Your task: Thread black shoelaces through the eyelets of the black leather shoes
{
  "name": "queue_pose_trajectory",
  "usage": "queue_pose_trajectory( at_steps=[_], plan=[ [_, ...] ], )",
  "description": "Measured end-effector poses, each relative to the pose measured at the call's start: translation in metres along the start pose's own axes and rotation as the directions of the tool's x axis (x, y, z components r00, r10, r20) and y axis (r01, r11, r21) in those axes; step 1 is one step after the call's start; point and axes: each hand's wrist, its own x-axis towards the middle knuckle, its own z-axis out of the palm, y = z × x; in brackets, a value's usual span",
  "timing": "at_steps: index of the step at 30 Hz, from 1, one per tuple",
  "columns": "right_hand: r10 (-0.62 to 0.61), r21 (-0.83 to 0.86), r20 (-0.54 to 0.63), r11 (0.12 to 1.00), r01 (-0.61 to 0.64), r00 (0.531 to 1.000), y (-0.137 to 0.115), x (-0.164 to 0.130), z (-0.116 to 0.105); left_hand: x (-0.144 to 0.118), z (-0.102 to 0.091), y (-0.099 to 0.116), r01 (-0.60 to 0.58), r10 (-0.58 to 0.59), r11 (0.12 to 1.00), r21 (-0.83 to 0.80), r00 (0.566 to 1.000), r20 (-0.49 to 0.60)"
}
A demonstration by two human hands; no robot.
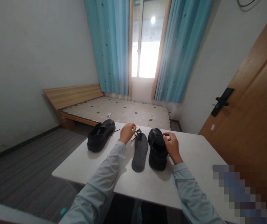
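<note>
Head view: left hand (128,132) curls near black laces (138,134), grip impossible to tell; right hand (171,143) pinches the black shoe (158,158) beside the grey insole (139,154)!

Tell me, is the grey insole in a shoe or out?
Out: the grey insole lies on the white table, beside the right-hand black shoe.

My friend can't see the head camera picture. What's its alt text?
A person's right hand touches a black shoe on a white table; the left hand is near bunched dark laces at the far end of a gray insole. Another black shoe sits farther left, with a bed and blue curtains behind.
</note>
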Motion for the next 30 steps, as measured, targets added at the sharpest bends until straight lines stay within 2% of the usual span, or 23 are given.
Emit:
queue_pose_trajectory(
  at_steps=[2,5,7,8,11,13,15,19,25,27,30],
  plan=[
    [0.002,-0.006,-0.002,1.000,-0.002,1.000,0.000,0.000,0.000,-0.003,-0.011,-0.004,0.112,-0.124,0.991,0.076,0.978,0.167],
    [0.003,-0.018,0.005,1.000,-0.003,1.000,-0.001,-0.001,0.000,-0.009,-0.011,-0.006,0.137,-0.167,0.985,0.105,0.910,0.380],
    [-0.003,-0.024,0.006,1.000,0.003,1.000,-0.001,-0.001,0.000,-0.014,-0.003,-0.004,0.134,-0.183,0.981,0.138,0.873,0.453],
    [-0.009,-0.024,0.004,1.000,0.009,1.000,-0.001,-0.001,0.000,-0.017,0.003,-0.002,0.125,-0.183,0.980,0.156,0.871,0.455],
    [-0.021,-0.019,0.000,1.000,0.021,1.000,-0.002,0.000,0.000,-0.022,0.019,0.004,0.111,-0.170,0.979,0.170,0.907,0.385],
    [-0.018,-0.021,0.004,1.000,0.018,1.000,-0.003,0.001,0.001,-0.023,0.026,0.005,0.164,-0.192,0.981,0.107,0.920,0.342],
    [-0.010,-0.022,0.008,1.000,0.010,1.000,-0.004,0.001,0.000,-0.022,0.029,0.004,0.238,-0.222,0.971,-0.007,0.915,0.338],
    [0.000,-0.017,0.005,1.000,0.000,1.000,-0.003,0.000,0.000,-0.015,0.029,-0.003,0.336,-0.222,0.920,-0.200,0.870,0.441],
    [-0.013,-0.020,0.022,1.000,0.013,1.000,0.001,-0.001,0.001,-0.014,0.021,-0.005,0.459,-0.137,0.773,-0.438,0.795,0.592],
    [-0.012,-0.031,0.034,0.999,0.013,0.999,0.001,-0.001,0.000,-0.015,0.017,-0.005,0.509,-0.093,0.687,-0.518,0.769,0.633],
    [-0.013,-0.043,0.079,0.999,0.016,0.997,0.001,-0.001,-0.001,-0.014,0.009,-0.009,0.607,-0.031,0.507,-0.612,0.723,0.691]
  ],
)
